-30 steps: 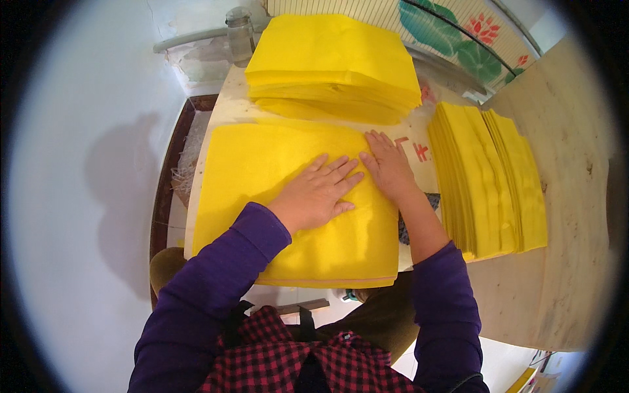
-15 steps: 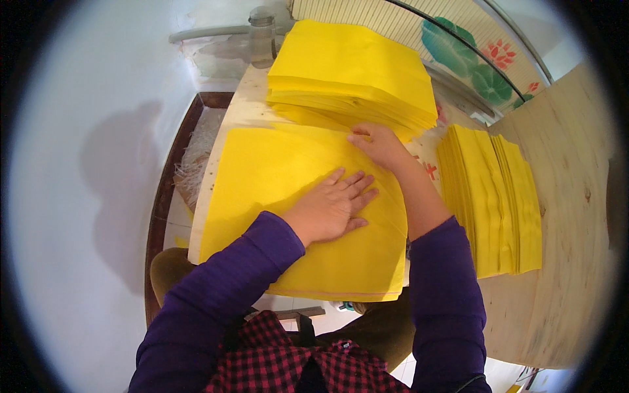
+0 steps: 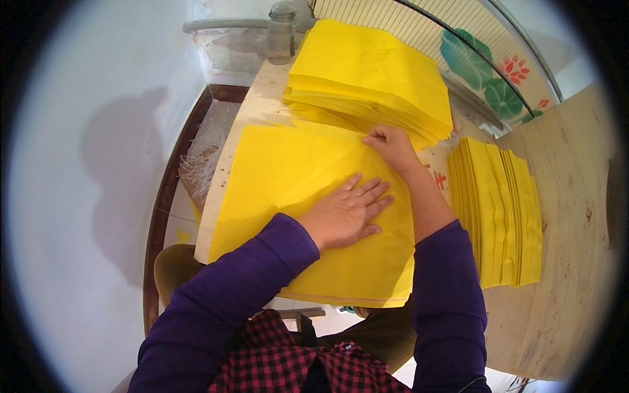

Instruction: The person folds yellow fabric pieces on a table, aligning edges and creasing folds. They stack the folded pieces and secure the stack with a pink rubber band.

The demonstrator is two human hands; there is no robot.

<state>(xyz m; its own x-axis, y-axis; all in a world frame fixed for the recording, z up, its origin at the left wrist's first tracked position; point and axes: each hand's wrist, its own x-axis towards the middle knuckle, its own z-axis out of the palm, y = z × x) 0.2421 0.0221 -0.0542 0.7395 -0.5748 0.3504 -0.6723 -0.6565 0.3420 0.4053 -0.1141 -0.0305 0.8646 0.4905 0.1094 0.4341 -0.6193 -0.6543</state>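
Note:
A yellow cloth sheet, which looks like thin non-woven fabric, lies flat in front of me, with more layers showing along its near edge. My left hand rests palm down on its middle, fingers spread. At the sheet's far right corner, my right hand is closed, thumb and fingertips pinched together on the cloth's edge. Just beyond that hand rises a thick stack of yellow cloth pieces, its layers slightly uneven.
Upright folded yellow cloths stand to the right, beside a large wooden board. A clear lidded jug sits at the back left of the wooden tabletop. White shreds lie low on the left, near the white wall.
My right fingers have drawn together into a pinch at the sheet's far corner. My left hand stays flat on the cloth. The whole view has shifted slightly.

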